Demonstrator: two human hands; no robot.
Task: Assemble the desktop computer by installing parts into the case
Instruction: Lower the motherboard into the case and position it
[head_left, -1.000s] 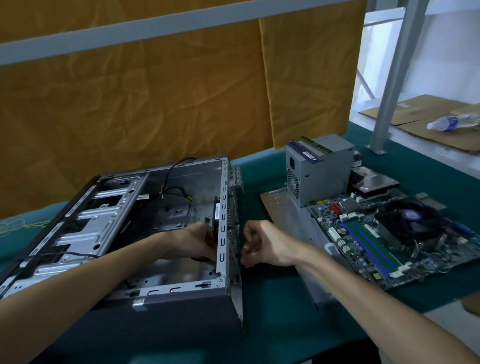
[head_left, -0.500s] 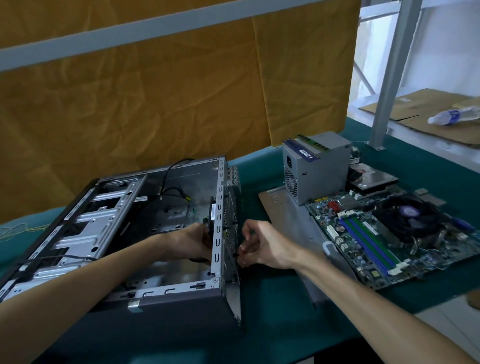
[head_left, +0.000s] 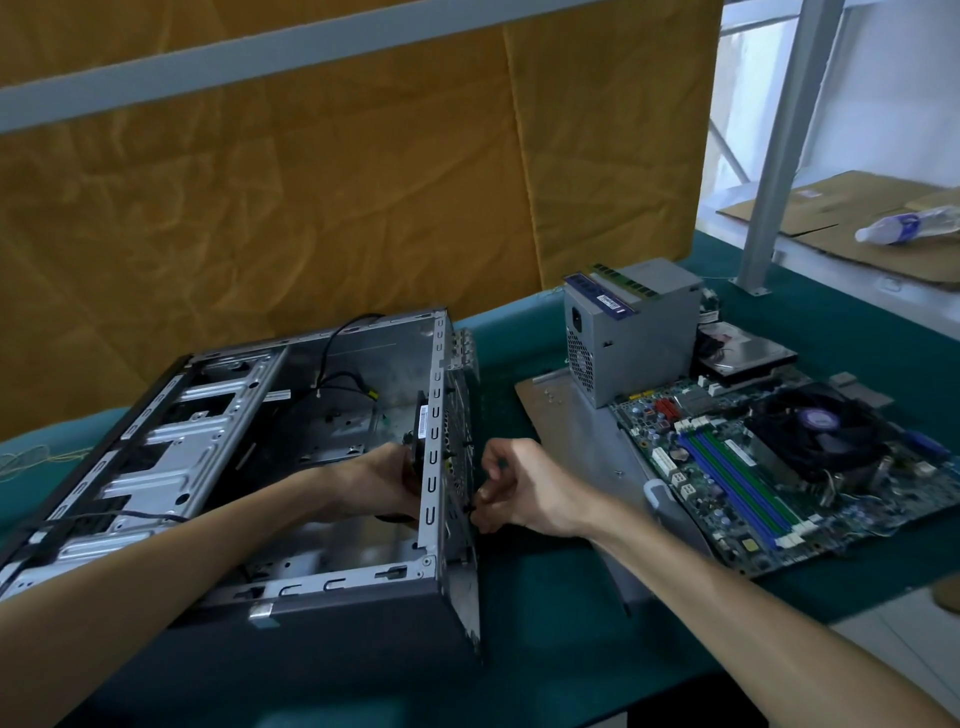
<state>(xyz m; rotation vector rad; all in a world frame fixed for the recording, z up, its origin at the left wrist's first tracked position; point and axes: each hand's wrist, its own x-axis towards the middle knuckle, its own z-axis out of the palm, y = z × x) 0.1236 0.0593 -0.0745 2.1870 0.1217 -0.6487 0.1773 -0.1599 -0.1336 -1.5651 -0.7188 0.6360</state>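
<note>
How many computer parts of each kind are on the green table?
Case: 1
Power supply: 1
Motherboard: 1
Hard drive: 1
Side panel: 1
Total: 5

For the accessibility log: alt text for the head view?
A left hand holds a black fan inside the open computer case while the right hand pinches a fastener outside its rear panel; motherboard and power supply wait alongside.

Two bare forearms, no sleeves visible up to the frame edge. Left hand (head_left: 382, 480) and right hand (head_left: 524, 488) without gloves, rings, watch or bracelet.
</note>
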